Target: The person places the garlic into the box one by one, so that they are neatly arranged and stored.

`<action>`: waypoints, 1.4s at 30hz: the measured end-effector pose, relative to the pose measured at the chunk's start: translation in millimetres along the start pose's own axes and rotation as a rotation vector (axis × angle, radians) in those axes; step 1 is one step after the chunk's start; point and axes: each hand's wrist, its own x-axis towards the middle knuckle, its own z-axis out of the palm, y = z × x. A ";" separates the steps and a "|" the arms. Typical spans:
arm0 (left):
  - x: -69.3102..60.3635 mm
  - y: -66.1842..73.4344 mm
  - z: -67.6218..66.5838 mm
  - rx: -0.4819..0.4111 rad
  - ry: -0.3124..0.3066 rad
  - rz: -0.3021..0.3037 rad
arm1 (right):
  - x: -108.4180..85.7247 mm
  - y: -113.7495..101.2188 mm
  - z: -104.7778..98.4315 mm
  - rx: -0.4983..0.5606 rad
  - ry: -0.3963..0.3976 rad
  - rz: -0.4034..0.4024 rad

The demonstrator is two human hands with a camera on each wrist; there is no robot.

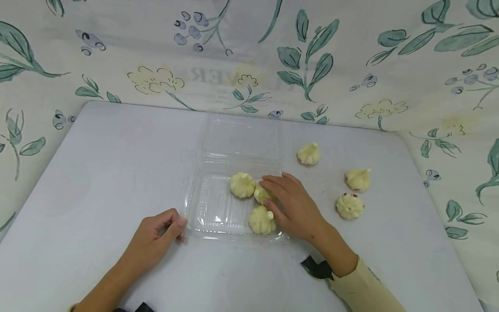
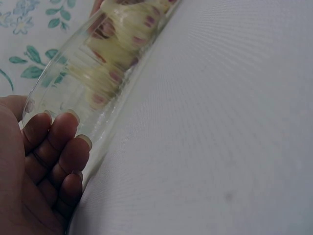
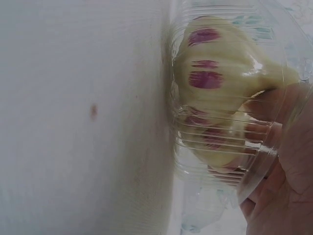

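A clear plastic clamshell container (image 1: 214, 208) lies with its lid (image 1: 243, 136) folded back. In its tray sit pale yellow garlic bulbs, one toward the back (image 1: 242, 185) and one at the front right (image 1: 261, 220). Between these two, my right hand (image 1: 292, 206) holds another garlic bulb (image 1: 263, 193), its fingers partly covering it. At the tray's front left corner my left hand (image 1: 157, 234) pinches the rim; the left wrist view shows its curled fingers (image 2: 66, 147) against the plastic. Purple marks show low on a garlic bulb (image 3: 220, 63) through the tray wall in the right wrist view.
Right of the container, three more garlic bulbs lie on the white table (image 1: 117, 164): one near the lid (image 1: 309, 154), and two farther right, one behind (image 1: 358, 179) the other (image 1: 350, 206). A leaf-patterned cloth (image 1: 249, 52) hangs behind the table. A black strap (image 1: 316, 268) is at my right wrist.
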 end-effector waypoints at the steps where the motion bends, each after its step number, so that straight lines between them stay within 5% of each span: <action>1: 0.0 -0.1 0.0 0.002 0.001 -0.002 | -0.2 0.3 0.4 0.001 0.000 0.002; 42: -0.5 1.1 -1.0 0.031 -0.008 -0.040 | -0.9 1.2 2.4 0.049 0.026 0.009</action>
